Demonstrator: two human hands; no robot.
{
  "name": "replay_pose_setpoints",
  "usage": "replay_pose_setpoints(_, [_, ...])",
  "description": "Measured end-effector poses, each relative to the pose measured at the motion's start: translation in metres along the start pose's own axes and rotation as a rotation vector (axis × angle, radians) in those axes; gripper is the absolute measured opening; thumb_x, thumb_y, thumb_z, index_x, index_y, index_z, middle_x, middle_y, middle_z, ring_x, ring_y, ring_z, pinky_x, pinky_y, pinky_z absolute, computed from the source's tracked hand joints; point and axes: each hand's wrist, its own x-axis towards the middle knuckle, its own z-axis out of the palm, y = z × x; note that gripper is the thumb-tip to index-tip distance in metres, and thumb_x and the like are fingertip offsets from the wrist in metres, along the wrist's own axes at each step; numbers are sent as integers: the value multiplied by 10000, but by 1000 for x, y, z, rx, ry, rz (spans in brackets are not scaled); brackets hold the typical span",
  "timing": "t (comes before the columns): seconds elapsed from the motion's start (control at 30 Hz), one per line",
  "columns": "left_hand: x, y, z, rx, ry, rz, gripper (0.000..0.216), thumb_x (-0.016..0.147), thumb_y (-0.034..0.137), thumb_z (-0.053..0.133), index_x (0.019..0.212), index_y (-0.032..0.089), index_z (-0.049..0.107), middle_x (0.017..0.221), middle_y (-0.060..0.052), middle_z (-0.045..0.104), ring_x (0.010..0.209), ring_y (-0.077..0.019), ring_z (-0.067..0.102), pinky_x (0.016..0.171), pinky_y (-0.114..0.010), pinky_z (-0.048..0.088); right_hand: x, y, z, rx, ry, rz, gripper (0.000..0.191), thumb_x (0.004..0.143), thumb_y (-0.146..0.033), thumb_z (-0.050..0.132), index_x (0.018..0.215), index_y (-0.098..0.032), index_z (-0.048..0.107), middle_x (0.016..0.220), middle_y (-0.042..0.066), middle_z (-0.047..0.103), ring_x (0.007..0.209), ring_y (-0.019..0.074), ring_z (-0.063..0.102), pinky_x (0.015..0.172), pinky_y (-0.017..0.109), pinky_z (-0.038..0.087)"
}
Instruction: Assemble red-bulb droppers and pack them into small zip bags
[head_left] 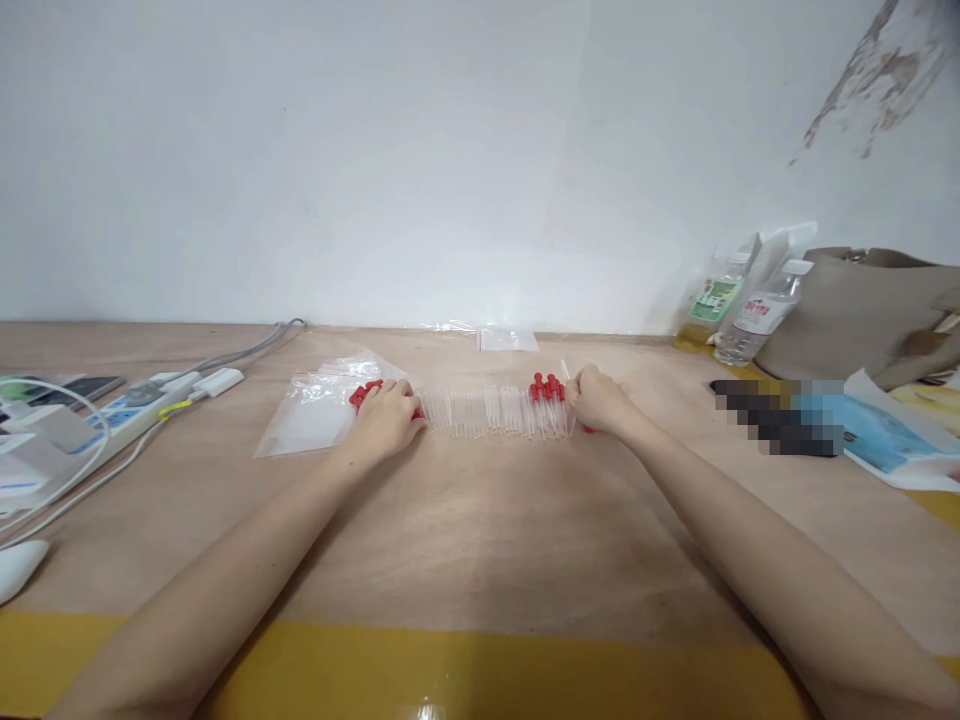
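Several thin clear plastic tubes lie side by side in a row across the middle of the table. Red caps sit on the upper ends of some tubes at the row's right end. My left hand bends its fingers down over a pile of red caps at the left end; red shows by its fingertips, which are partly hidden. With fingers pinched together, my right hand holds a clear tube, whose end sticks up past the fingers. A bit of red shows beneath this hand.
Clear zip bags lie left of my left hand, and another small bag is by the wall. A power strip with cables is at left. Two bottles, a grey-beige bag and a blue packet stand or lie at right.
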Motion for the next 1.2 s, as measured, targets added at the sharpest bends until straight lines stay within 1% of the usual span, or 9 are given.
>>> replay_pose_setpoints(0.13, [2,-1,6,-21,63,-8,231,815,233,425,762,142,630,862,-106,567,872,-246,501,801,-368,377,-29,-3,23,165,101,-376,207,874,-262,336,922,-150,503,746,74,623,669,191,563,665,295,351])
replay_pose_setpoints(0.2, [3,0,5,-64,98,-21,248,830,210,390,750,131,612,838,-110,572,852,-240,515,798,-362,382,-42,-1,41,230,195,-550,185,867,-233,374,966,-155,509,828,78,629,775,198,563,726,308,354])
replay_pose_setpoints(0.33, [1,15,-5,-291,166,-61,208,847,231,390,823,132,571,844,-97,589,807,-219,542,722,-333,408,-58,3,67,245,310,-747,227,878,-217,386,1043,-161,532,861,78,625,786,187,553,746,327,348])
replay_pose_setpoints(0.47, [-8,46,-1,-735,189,-51,157,844,254,430,852,159,555,790,-41,619,731,-169,573,654,-281,428,-62,2,66,313,284,-761,178,873,-193,399,942,-175,561,824,53,603,745,157,549,699,306,347])
replay_pose_setpoints(0.57, [-14,64,17,-1096,106,-43,157,821,268,474,908,153,536,824,-50,638,751,-167,601,662,-280,453,-64,1,61,354,281,-751,144,861,-180,421,908,-173,556,803,42,592,735,148,544,686,300,342])
replay_pose_setpoints(0.7, [-15,72,35,-1363,22,-67,187,791,278,525,923,148,503,852,-67,644,800,-180,620,741,-323,467,-64,2,61,366,301,-753,137,859,-185,419,907,-176,548,783,37,586,717,145,533,685,303,337])
replay_pose_setpoints(0.87, [-15,71,35,-1490,-30,-82,217,777,292,554,925,149,484,873,-60,628,829,-176,623,792,-342,464,-61,3,63,390,319,-686,121,854,-197,424,877,-172,540,764,41,584,713,153,525,667,298,339])
replay_pose_setpoints(1.0, [-17,72,33,-1477,-42,-65,218,784,284,549,938,148,478,860,-54,628,825,-168,621,783,-332,468,-60,3,64,381,304,-688,115,851,-198,435,890,-171,540,769,32,585,704,144,526,671,298,326])
replay_pose_setpoints(1.2, [-16,74,34,-1403,-20,-30,292,769,258,562,1033,137,530,983,-95,630,874,-179,611,810,-345,468,-63,0,63,366,282,-713,126,850,-197,436,905,-170,546,760,32,588,685,138,527,672,303,314])
